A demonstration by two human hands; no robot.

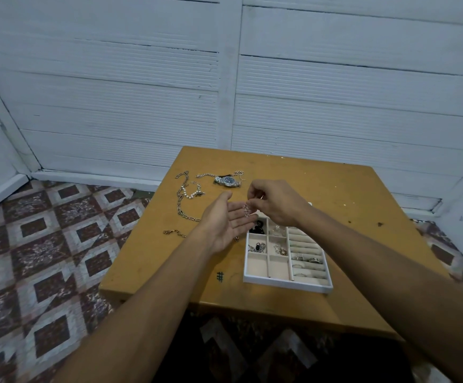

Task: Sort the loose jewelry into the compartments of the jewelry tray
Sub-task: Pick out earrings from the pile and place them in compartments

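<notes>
Forearms cross the counter (335, 205). Left hand (224, 221) flat, palm up, at tray's (282, 283) far corner. Right hand (273, 203) pinches earring (246, 210) (tiny, sparkly) over that palm. Watch (228, 180) lies beyond.

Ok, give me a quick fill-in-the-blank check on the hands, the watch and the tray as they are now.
1. The left hand is held palm up and ____, with a small sparkly piece on its fingers.
2. The wristwatch lies on the ____, outside the jewelry tray.
3. The rings sit in padded slots along the tray's ____ side.

Missing words: open; table; right.
</notes>
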